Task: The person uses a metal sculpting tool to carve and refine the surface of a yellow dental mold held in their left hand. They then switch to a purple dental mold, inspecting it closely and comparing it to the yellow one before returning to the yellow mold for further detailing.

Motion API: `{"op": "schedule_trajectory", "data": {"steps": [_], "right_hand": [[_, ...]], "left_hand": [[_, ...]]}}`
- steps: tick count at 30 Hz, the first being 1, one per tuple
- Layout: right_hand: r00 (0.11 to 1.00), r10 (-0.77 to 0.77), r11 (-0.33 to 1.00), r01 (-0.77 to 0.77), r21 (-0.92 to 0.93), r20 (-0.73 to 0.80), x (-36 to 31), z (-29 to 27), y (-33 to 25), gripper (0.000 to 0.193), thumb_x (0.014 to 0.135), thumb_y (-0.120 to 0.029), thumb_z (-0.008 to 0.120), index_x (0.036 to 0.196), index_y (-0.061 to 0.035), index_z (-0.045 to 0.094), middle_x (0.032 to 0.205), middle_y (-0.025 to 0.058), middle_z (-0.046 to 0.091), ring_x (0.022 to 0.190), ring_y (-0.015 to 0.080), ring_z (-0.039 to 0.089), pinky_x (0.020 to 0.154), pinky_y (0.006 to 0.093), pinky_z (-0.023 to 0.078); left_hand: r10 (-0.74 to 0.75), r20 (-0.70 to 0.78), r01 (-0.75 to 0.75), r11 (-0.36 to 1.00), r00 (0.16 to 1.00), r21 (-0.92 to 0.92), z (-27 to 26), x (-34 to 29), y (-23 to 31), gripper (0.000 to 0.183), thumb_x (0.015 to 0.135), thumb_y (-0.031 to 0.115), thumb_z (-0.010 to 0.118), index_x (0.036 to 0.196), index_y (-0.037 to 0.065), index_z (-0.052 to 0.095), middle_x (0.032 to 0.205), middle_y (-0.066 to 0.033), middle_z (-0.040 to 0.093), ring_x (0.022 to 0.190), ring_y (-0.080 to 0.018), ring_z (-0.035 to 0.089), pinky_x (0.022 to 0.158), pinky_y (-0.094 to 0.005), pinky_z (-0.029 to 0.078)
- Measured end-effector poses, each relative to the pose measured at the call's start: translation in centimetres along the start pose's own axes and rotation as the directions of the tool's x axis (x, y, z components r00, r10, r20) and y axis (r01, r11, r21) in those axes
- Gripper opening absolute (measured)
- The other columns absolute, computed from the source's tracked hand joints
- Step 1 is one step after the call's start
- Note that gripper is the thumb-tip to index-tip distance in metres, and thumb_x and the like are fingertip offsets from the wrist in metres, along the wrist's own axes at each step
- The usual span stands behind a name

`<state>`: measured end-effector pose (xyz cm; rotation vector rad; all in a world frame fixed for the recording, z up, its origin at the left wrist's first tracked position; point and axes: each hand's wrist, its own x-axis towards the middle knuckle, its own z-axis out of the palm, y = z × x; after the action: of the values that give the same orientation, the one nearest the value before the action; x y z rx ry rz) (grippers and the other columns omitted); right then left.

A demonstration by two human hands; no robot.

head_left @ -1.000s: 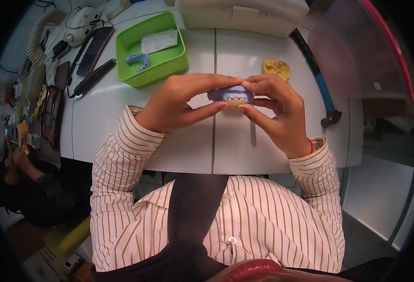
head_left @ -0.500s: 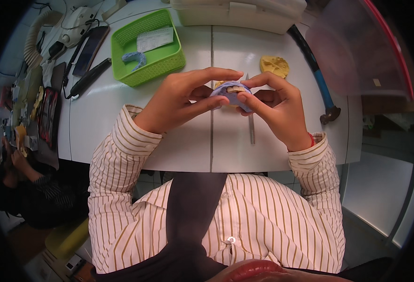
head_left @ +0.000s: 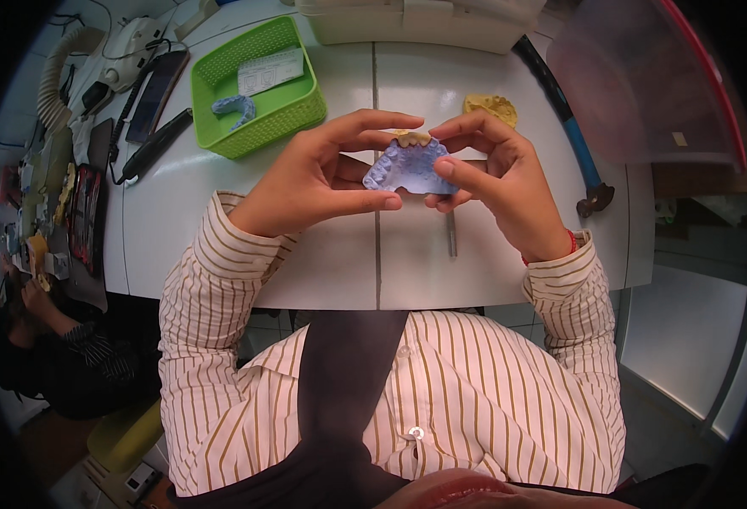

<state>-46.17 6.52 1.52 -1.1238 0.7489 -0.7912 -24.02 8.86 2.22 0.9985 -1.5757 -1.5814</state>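
Above the white table, a lavender-blue dental cast [head_left: 405, 170] is held between my two hands, its row of teeth and inner arch facing me. Several ivory-coloured front teeth [head_left: 413, 139] stand out along its far edge. My left hand [head_left: 310, 174] is closed around the cast's left side, with the thumb low at its near corner and the fingers partly behind. My right hand [head_left: 509, 182] grips the right side, thumb on the inner face. Beneath the hands lies a thin metal tool [head_left: 452, 235], its far end covered. Past my right fingers sits a yellow plaster cast [head_left: 494, 107].
A green basket [head_left: 263, 136] at the far left contains a blue arch-shaped piece [head_left: 236, 110] and a paper [head_left: 270, 71]. On the right lies a blue-handled hammer [head_left: 579, 148], near a clear red-rimmed container [head_left: 645, 85]. A whitish box [head_left: 424, 24] stands behind. Another person's hand [head_left: 38, 301] is at far left.
The blue cast has been tipped so its teeth and arch now face me, where more of its edge and front teeth showed before. My left fingers have spread further around it.
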Motion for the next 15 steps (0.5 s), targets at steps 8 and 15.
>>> {"op": "schedule_trajectory", "data": {"steps": [8,15], "right_hand": [[0.990,-0.136,0.990,0.137,-0.016,0.048,-0.2,0.4,0.2,0.041,0.080,-0.003,0.070,0.116,-0.0008,0.051,0.102,0.0125,0.053,0.083,0.0179,0.066,0.073,0.0236,0.058],[0.976,-0.206,0.976,0.210,-0.053,0.068,0.1,0.2,0.9,0.039,0.080,-0.002,0.070,0.115,0.0001,0.053,0.102,0.0095,0.053,0.084,0.0150,0.066,0.076,0.0229,0.058]], "left_hand": [[0.063,-0.054,-0.061,0.998,0.997,0.028,-0.1,0.0,-0.1,0.065,0.073,0.003,0.076,0.130,0.003,0.045,0.117,-0.0156,0.057,0.099,-0.0176,0.062,0.083,-0.0269,0.055],[0.036,-0.090,-0.034,0.999,0.995,0.017,0.2,-0.1,0.4,0.063,0.071,0.005,0.078,0.127,0.002,0.048,0.125,-0.0130,0.053,0.108,-0.0196,0.058,0.086,-0.0303,0.053]]}}
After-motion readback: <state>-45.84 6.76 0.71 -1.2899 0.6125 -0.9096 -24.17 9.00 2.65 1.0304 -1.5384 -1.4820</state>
